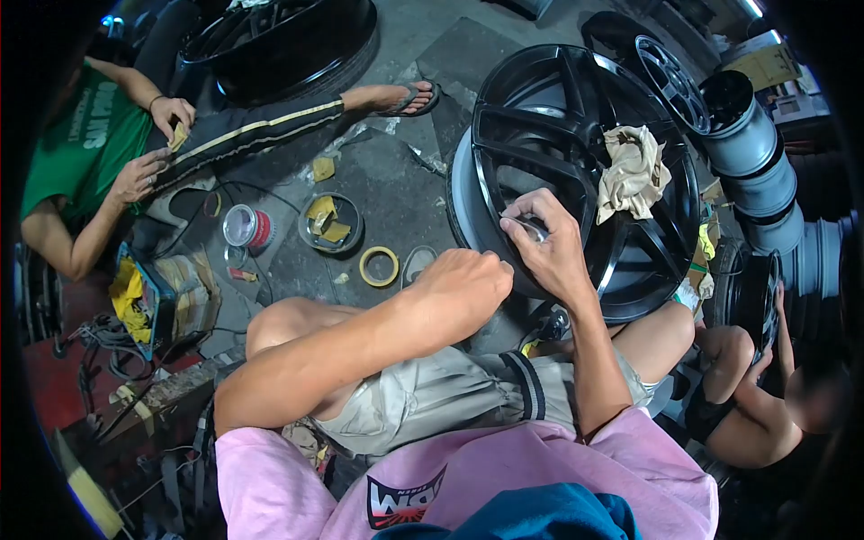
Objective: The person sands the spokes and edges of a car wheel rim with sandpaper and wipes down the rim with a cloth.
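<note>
A large black alloy wheel (576, 117) with broad spokes lies tilted in front of me, its pale grey barrel side facing left. My right hand (553, 243) is over the near-left edge of the wheel, thumb and fingers curled together; what they hold, if anything, is unclear. Just left of it, my left hand (463, 288) is closed in a fist with its back toward me, close to the rim. Its fingertips are hidden, so anything inside cannot be seen. A crumpled beige cloth (634, 171) rests on the wheel's spokes.
A roll of yellow tape (379, 266), a bowl (330, 225) with yellow pieces and a red-and-white can (247, 227) stand on the floor. A person in green (90, 144) sits left; another person (751, 396) crouches right beside a wheel. Stacked wheels (756, 153) stand at right.
</note>
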Demonstrator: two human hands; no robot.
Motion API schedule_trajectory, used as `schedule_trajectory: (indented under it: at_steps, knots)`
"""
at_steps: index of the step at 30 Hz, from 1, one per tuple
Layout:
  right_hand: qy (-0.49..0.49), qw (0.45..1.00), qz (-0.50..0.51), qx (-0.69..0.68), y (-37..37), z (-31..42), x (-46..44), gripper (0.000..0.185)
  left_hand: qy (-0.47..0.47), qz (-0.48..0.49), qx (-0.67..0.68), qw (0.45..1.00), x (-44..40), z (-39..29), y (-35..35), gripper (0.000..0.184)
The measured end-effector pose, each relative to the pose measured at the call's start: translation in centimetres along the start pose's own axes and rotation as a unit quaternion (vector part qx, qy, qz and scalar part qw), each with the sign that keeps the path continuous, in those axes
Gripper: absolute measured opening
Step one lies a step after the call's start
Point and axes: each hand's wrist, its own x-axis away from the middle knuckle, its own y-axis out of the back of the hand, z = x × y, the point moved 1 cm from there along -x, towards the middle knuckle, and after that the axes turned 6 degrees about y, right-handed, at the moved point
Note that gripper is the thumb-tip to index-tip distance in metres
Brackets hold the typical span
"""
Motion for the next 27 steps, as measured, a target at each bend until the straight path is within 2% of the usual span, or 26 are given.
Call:
schedule_trajectory:
  at_steps: [1, 4, 10, 12, 21, 25, 27]
  knots:
    - [0.0, 1.0, 0.001, 0.0, 0.1, 0.0, 0.1, 0.015, -0.002, -0.022, 0.003, 1.0, 0.1, 0.0, 0.1, 0.009]
    - [0.043, 0.998, 0.018, 0.051, 0.3, 0.3, 0.2, 0.014, 0.009, -0.011, -0.002, 1.0, 0.2, -0.1, 0.8, 0.009]
    - [-0.013, 0.997, 0.055, 0.059, 0.4, 0.8, -0.7, 0.016, 0.001, -0.008, 0.01, 1.0, 0.4, -0.4, 1.2, 0.007]
    - [-0.071, 0.997, 0.041, 0.006, -0.1, 0.7, -1.3, 0.019, 0.006, -0.001, 0.013, 1.0, 0.3, -0.5, 1.1, 0.006]
    - [-0.153, 0.985, 0.073, -0.015, -0.2, 0.6, -2.0, 0.019, 0.012, 0.002, 0.017, 1.0, 0.3, -0.4, 1.6, 0.005]
    - [-0.08, 0.995, 0.033, 0.055, -1.3, -0.5, -1.0, 0.018, 0.019, -0.007, 0.014, 1.0, 0.5, -0.3, 1.9, 0.007]
    - [-0.018, 0.998, -0.057, 0.0, -1.7, -0.7, -0.9, 0.018, 0.021, -0.012, 0.004, 1.0, 0.3, 0.0, 2.1, 0.008]
